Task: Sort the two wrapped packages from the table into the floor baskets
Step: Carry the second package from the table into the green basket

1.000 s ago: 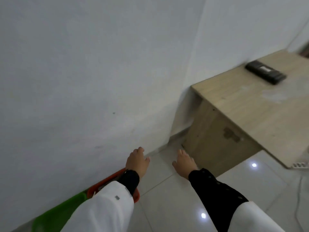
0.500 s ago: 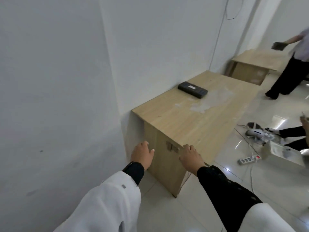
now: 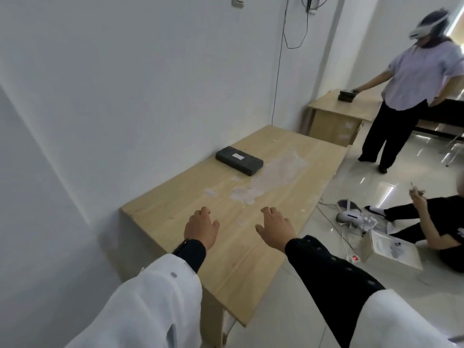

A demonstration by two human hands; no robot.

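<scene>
One dark grey wrapped package (image 3: 239, 160) with a small white label lies flat on the wooden table (image 3: 251, 247), close to the wall at the far side. My left hand (image 3: 201, 228) and my right hand (image 3: 276, 228) hover over the near part of the tabletop, palms down, fingers apart, holding nothing. Both are well short of the package. No floor baskets show in this view.
A white wall runs along the table's left. A second wooden table (image 3: 336, 114) stands beyond, where a standing person (image 3: 414, 84) touches a dark package (image 3: 347, 95). On the floor to the right sit another person (image 3: 437, 229), a power strip (image 3: 352, 257), cables and a box (image 3: 391, 251).
The view has swung up from the floor and the baskets to the tabletop. Both hands rose from near the floor to above the table's near end.
</scene>
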